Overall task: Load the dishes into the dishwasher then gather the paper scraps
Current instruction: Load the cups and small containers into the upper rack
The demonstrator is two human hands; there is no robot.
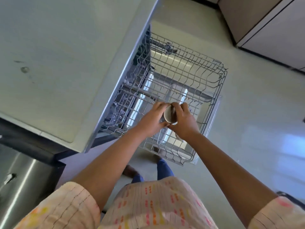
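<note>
At the left lies the pale desk [54, 52], and just beside its edge the wire rack [214, 90] of the dishwasher stands pulled out over the floor. Above the rack, the left hand [151, 120] and the right hand [184, 123] both hold one cup [170, 115] between them, fingers curled round it. The cup lies tilted, its rim turned up toward the camera and its long axis pointing down into the rack, so I judge both hands equally near for setting it down.

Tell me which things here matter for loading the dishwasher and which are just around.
In use: cup, left hand, right hand, pulled-out dishwasher rack.
Just around: countertop, steel bin, cabinets.
</note>
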